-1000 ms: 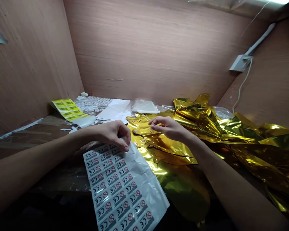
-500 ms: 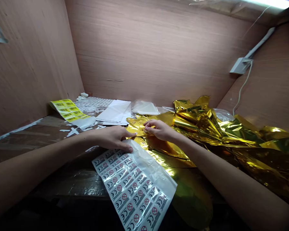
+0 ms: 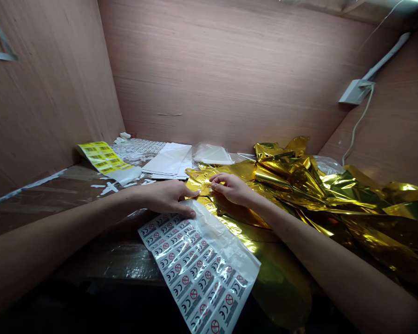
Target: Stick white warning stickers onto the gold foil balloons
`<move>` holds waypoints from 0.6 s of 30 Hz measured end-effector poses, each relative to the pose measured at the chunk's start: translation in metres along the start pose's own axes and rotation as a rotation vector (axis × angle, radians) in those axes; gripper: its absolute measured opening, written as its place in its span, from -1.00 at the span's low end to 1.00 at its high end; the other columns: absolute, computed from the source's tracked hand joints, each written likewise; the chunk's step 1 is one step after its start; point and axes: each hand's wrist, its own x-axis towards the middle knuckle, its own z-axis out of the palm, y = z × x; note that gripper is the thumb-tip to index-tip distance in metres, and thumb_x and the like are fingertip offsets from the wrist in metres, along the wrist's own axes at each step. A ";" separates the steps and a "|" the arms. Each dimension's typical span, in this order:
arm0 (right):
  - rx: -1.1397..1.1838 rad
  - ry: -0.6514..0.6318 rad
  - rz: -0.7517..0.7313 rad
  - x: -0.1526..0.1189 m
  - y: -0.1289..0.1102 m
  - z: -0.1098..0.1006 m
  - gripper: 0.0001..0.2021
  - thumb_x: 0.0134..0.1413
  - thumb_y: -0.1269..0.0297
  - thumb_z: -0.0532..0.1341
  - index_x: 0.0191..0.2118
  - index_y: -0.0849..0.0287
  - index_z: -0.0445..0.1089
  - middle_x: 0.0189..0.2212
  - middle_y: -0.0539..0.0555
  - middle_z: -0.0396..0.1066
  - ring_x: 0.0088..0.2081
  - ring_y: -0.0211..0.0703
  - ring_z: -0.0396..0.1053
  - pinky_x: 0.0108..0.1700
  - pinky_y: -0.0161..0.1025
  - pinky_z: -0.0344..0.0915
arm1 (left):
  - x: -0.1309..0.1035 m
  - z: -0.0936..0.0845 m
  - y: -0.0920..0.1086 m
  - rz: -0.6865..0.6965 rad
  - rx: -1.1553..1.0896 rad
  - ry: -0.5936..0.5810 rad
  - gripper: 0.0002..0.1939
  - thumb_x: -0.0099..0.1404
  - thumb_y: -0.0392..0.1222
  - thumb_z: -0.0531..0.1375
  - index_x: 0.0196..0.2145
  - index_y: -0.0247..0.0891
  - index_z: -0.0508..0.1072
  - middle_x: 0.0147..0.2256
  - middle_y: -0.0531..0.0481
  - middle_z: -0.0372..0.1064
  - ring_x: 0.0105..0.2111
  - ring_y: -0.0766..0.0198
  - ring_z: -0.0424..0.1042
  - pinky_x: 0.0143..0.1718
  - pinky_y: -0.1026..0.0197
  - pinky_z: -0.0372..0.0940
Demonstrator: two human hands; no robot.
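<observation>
My left hand (image 3: pixel 172 197) grips the upper edge of a sticker sheet (image 3: pixel 198 269) between thumb and fingers. Rows of CE labels with red warning circles cover the sheet, and its upper right strip is bare backing. The sheet hangs tilted over the table's front edge. A small white bit shows at my left fingertips. My right hand (image 3: pixel 231 188) is pinched closed over gold foil balloons (image 3: pixel 244 171); what lies between its fingertips is too small to make out. One gold foil piece (image 3: pixel 282 287) droops over the front edge, below my right forearm.
A yellow label sheet (image 3: pixel 102 157) lies at the left. White paper sheets (image 3: pixel 167 160) and a clear plastic packet (image 3: pixel 212 154) are at the back. Crumpled gold foil (image 3: pixel 310 185) covers the right side. A cable (image 3: pixel 358 123) hangs from a white box (image 3: pixel 357 91) on the right wall.
The whole view has shifted slightly, so everything sits a little further right. Both hands keep nearly the same pose over the foil, and the sticker sheet stays in my left hand.
</observation>
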 end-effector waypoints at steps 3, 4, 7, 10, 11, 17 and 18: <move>0.035 -0.001 -0.003 0.000 0.001 -0.001 -0.84 0.23 0.28 0.23 -0.32 0.19 0.54 -0.05 0.18 0.55 -0.04 -0.08 0.49 0.11 -0.07 0.33 | 0.000 0.000 -0.001 -0.023 -0.017 -0.002 -0.29 0.17 0.22 0.35 0.18 -0.21 0.52 -0.32 -0.01 0.57 -0.40 0.17 0.43 -0.32 0.27 0.18; 0.049 -0.001 -0.003 0.000 0.001 -0.002 -0.84 0.23 0.28 0.23 -0.31 0.19 0.55 -0.04 0.18 0.55 -0.03 -0.07 0.49 0.11 -0.06 0.33 | 0.000 0.000 0.000 -0.030 -0.003 -0.012 -0.27 0.19 0.23 0.33 0.21 -0.21 0.49 -0.31 -0.01 0.57 -0.39 0.17 0.44 -0.31 0.27 0.18; 0.063 -0.004 0.012 -0.001 0.002 -0.003 -0.85 0.23 0.28 0.25 -0.30 0.18 0.55 -0.03 0.18 0.54 -0.02 -0.07 0.48 0.12 -0.07 0.32 | 0.000 -0.002 0.003 -0.030 0.103 -0.062 -0.24 0.28 0.25 0.25 0.28 -0.27 0.41 -0.29 -0.04 0.57 -0.36 0.16 0.45 -0.29 0.27 0.20; 0.048 -0.016 0.025 -0.001 0.002 -0.003 -0.86 0.23 0.29 0.25 -0.30 0.17 0.56 -0.02 0.17 0.54 0.00 -0.07 0.47 0.15 -0.08 0.31 | 0.000 -0.003 0.005 -0.026 0.196 -0.097 -0.25 0.34 0.24 0.20 0.30 -0.33 0.37 -0.21 -0.09 0.57 -0.29 0.15 0.48 -0.24 0.26 0.23; 0.042 -0.020 0.026 -0.001 0.002 -0.002 -0.86 0.24 0.29 0.25 -0.31 0.16 0.56 -0.01 0.17 0.54 0.01 -0.06 0.47 0.16 -0.09 0.30 | 0.000 -0.003 0.005 -0.028 0.206 -0.102 -0.24 0.34 0.24 0.20 0.31 -0.33 0.36 -0.18 -0.10 0.58 -0.27 0.15 0.48 -0.23 0.26 0.24; 0.007 -0.027 0.022 -0.001 0.001 -0.002 -0.85 0.24 0.29 0.25 -0.31 0.16 0.56 -0.03 0.16 0.54 -0.01 -0.06 0.47 0.15 -0.09 0.30 | 0.001 -0.002 0.001 -0.035 0.192 -0.099 -0.21 0.34 0.28 0.19 0.33 -0.29 0.33 -0.03 -0.11 0.57 -0.17 0.14 0.51 -0.15 0.27 0.27; 0.003 -0.027 0.020 -0.001 0.001 -0.002 -0.85 0.24 0.29 0.25 -0.31 0.16 0.56 -0.03 0.16 0.54 -0.01 -0.06 0.47 0.14 -0.09 0.30 | 0.001 -0.002 0.001 -0.035 0.193 -0.101 -0.21 0.34 0.28 0.19 0.33 -0.30 0.33 -0.01 -0.12 0.56 -0.15 0.13 0.51 -0.14 0.27 0.27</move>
